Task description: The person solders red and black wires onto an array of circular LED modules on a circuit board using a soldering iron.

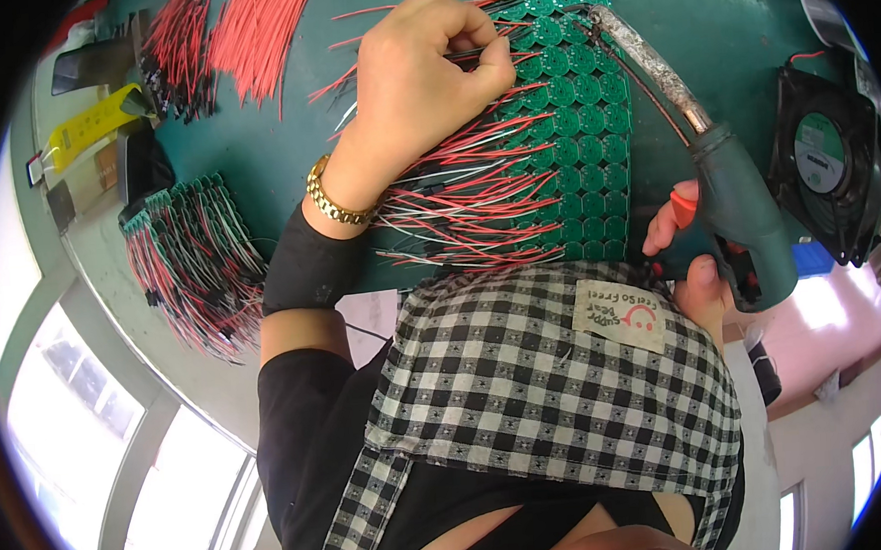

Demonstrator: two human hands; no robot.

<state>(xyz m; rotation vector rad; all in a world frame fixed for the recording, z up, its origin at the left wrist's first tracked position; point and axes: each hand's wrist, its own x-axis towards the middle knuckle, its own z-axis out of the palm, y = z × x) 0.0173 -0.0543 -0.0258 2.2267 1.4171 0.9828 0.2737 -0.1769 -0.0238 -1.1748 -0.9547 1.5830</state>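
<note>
A panel of small round green circuit boards (590, 148) lies on the bench in front of me. Red, white and black wires (467, 209) fan out to the left from its boards. My left hand (420, 72) is over the panel's upper left part, thumb and forefinger pinched on a thin wire at the boards' edge; the wire's end is partly hidden by the fingers. My right hand (702, 286) grips a dark soldering gun (740, 195) with a red trigger. Its long metal barrel (648, 60) slants up leftward, the tip at the panel's top rows.
Bundles of red wires (263, 30) and black-ended red wires (180, 50) lie at the far left. A stack of wired boards (196, 258) sits nearer on the left, below a yellow packet (99, 129). On the right stands a black fan (828, 160).
</note>
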